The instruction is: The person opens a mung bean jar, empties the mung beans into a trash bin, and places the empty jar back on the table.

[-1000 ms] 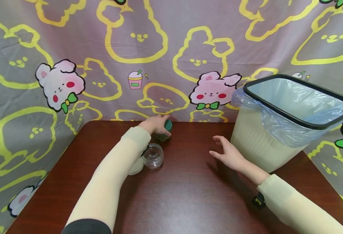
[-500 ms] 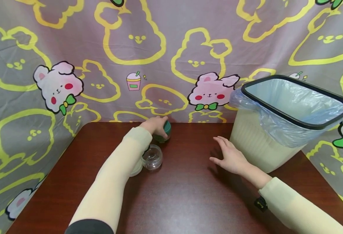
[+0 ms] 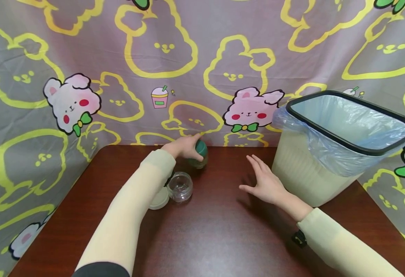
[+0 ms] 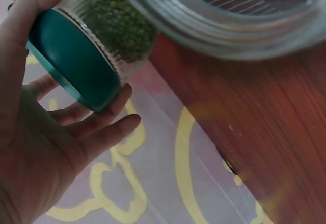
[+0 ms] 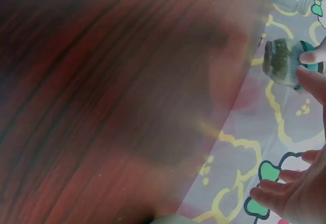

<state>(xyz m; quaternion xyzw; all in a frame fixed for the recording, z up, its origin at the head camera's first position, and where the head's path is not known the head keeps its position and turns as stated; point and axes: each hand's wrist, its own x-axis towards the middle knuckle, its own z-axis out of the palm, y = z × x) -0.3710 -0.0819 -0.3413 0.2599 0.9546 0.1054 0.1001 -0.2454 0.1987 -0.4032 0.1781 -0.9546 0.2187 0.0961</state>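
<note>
My left hand (image 3: 183,147) grips a clear jar (image 4: 119,23) by its teal lid (image 4: 76,56), thumb on one side and fingers on the other. Small green beans (image 4: 117,18) fill the jar, which is tilted in the left wrist view. Nearer to me than this jar is an open clear jar (image 3: 180,188) with nothing seen inside. Beside it lies a pale round lid (image 3: 160,199), partly hidden by the left forearm. My right hand (image 3: 268,182) hovers over the table to the right, fingers spread and holding nothing.
A cream bin (image 3: 299,165) with a black rim and a bluish plastic liner stands at the right of the dark brown table (image 3: 219,227). A patterned cloth (image 3: 195,80) hangs right behind the table's far edge.
My left hand has brought the bean jar slightly to the right, away from the open jar. The right hand has drifted a little left and away from the bin.
</note>
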